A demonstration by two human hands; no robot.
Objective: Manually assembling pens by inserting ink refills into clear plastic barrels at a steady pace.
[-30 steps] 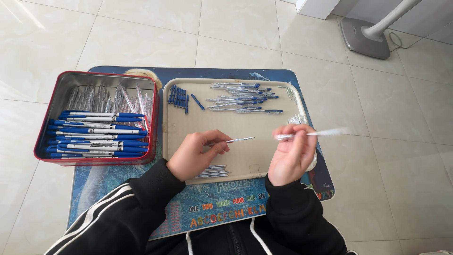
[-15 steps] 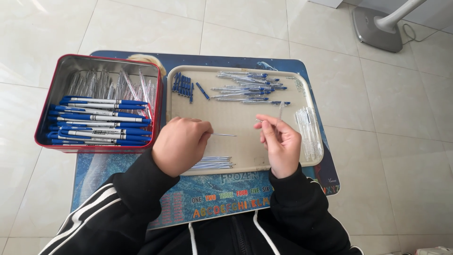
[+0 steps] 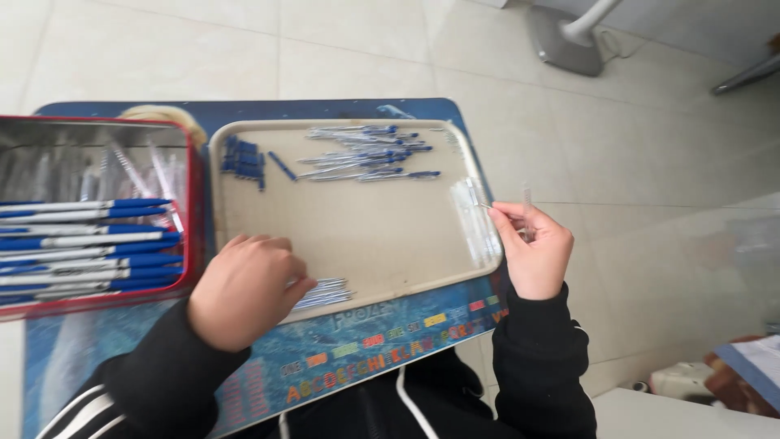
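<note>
Left hand palm down, fingers curled, right hand raised, fingers pinched, black sleeves

A red rectangular tin of blue-and-white pens sits at the left of the frame, a band of coloured lettering runs along the blue board's lower edge, and what may be a carton shows lower right.

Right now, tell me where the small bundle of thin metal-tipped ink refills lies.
In the head view, the bundle of refills lies at the beige tray's near edge, under the left hand's fingertips.
</note>
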